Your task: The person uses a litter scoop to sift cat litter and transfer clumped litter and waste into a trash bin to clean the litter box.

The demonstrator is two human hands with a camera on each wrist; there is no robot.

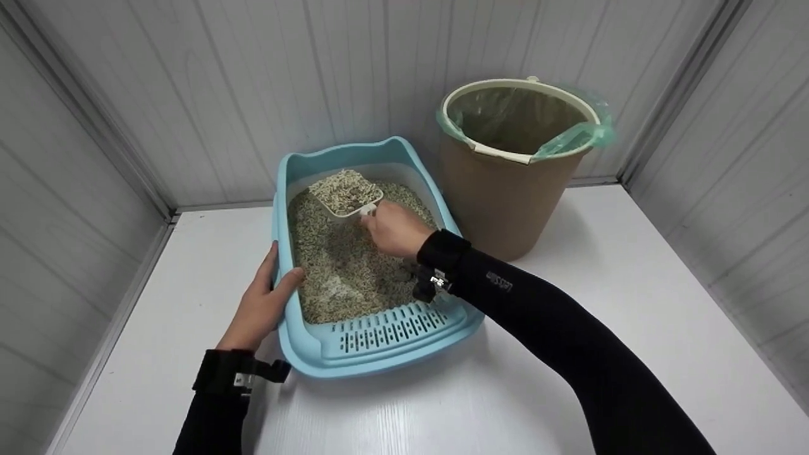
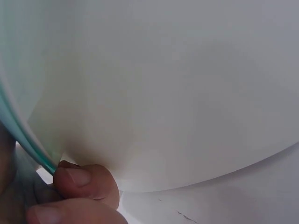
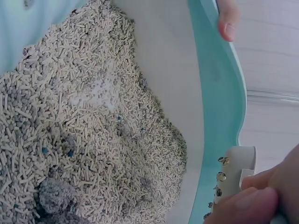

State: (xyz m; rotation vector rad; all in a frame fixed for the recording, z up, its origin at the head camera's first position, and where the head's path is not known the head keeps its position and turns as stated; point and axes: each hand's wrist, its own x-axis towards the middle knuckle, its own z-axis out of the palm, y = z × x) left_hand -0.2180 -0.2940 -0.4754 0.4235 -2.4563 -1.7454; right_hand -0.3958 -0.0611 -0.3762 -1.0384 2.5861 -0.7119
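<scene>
Visibly heaped white scoop (image 1: 368, 209), blue tray (image 1: 379, 364)

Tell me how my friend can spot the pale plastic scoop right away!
Find the light-blue plastic tray, left of the round brown bin. Above the tray's tan pellet litter, the right hand holds the small pale plastic scoop. Unlike the tray and bin, it's held up and heaped with litter.

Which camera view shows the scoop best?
The head view: it shows most of the scoop, heaped with litter, in the right hand. The right wrist view catches only part; the left wrist view shows none.
</scene>
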